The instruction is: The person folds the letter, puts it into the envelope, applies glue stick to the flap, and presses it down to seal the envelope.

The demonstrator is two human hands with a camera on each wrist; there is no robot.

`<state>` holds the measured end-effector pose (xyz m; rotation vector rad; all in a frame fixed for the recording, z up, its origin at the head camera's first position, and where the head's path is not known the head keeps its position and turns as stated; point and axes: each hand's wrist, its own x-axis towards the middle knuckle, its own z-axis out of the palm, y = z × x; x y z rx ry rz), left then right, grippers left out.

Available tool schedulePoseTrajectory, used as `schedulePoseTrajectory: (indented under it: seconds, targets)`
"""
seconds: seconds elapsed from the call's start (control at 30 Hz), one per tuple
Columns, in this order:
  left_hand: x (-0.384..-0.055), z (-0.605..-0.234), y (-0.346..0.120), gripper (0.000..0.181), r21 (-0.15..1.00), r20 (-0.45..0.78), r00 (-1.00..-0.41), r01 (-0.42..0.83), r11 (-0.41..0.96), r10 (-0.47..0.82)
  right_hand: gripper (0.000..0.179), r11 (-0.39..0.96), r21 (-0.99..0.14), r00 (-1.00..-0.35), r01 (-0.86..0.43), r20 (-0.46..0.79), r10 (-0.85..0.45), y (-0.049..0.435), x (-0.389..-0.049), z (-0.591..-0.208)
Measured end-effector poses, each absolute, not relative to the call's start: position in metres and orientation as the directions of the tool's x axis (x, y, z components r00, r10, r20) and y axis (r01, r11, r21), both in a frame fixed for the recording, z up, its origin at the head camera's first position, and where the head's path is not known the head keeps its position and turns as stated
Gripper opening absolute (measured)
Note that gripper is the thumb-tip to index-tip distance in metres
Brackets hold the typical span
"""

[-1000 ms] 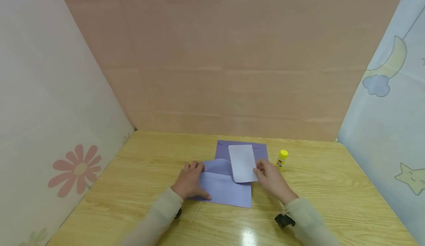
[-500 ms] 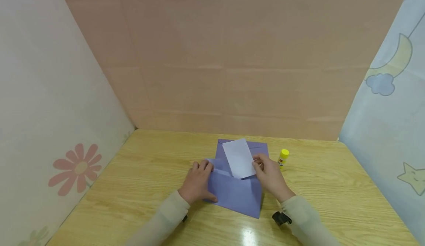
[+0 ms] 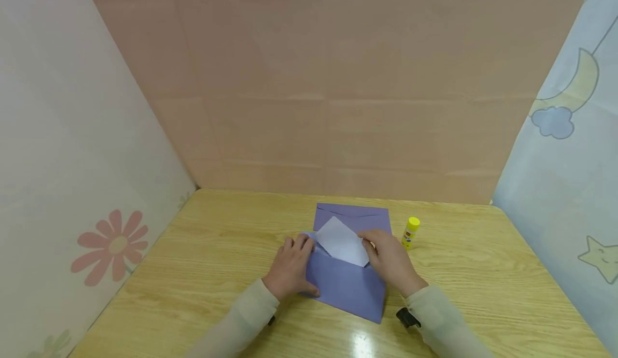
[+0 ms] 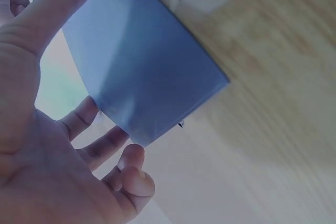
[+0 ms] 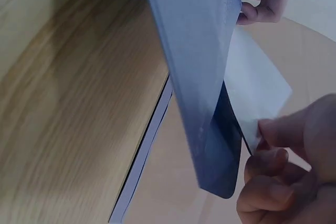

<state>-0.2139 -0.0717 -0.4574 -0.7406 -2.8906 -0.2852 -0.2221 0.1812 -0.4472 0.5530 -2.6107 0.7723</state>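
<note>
My left hand (image 3: 291, 269) grips a purple envelope (image 3: 345, 288) by its left end. In the left wrist view, the thumb lies along one face of the envelope (image 4: 142, 61) and the other fingers are at its edge. The envelope is tilted, its top open. A white card (image 3: 343, 242) stands slanted in that opening, its lower part hidden inside. My right hand (image 3: 391, 258) pinches the card's right edge between thumb and fingers. Seen from the right wrist, the card (image 5: 252, 77) slips between the envelope's two layers, near the fingertips.
A second purple envelope (image 3: 352, 210) lies flat on the wooden table (image 3: 217, 229), just behind the held one. To the right of the right hand, a yellow glue stick (image 3: 410, 232) stands upright. A brown backdrop (image 3: 309, 106) rises behind the table.
The right hand has lowered and tilted the white card, so more of it is inside the envelope. The left hand has shifted slightly right and turned the envelope, its right end nearer the front.
</note>
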Motion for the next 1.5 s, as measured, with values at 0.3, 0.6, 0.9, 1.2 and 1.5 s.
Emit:
schedulePoseTrajectory:
  seconds: [0.3,0.6,0.9,1.2,1.5]
  targets:
    - [-0.214,-0.457,-0.071,0.093,0.121,0.211,-0.856,0.503,0.856,0.473,0.018,0.808,-0.331,-0.864,-0.487,0.315,-0.392,0.177,-0.218,-0.447]
    - [-0.215,-0.46,-0.071,0.092,0.115,0.225,-0.848,0.512,0.851,0.48,0.011,0.791,-0.375,-0.875,-0.483,0.23,-0.426,0.173,-0.219,-0.448]
    - [-0.217,-0.464,-0.071,0.093,0.154,0.242,-0.853,0.505,0.849,0.463,0.017,0.784,-0.486,-0.92,-0.387,0.144,-0.364,0.173,-0.218,-0.444]
    - [-0.22,-0.456,-0.079,0.039,0.494,0.395,-0.877,0.455,0.741,0.275,0.016,0.698,-0.681,-0.975,-0.222,0.16,-0.153,0.183,-0.221,-0.45]
    - [-0.223,-0.45,-0.08,0.031,0.848,0.109,-0.924,0.278,0.45,0.366,0.02,0.479,-0.871,-0.994,-0.108,0.093,-0.054,0.182,-0.221,-0.449]
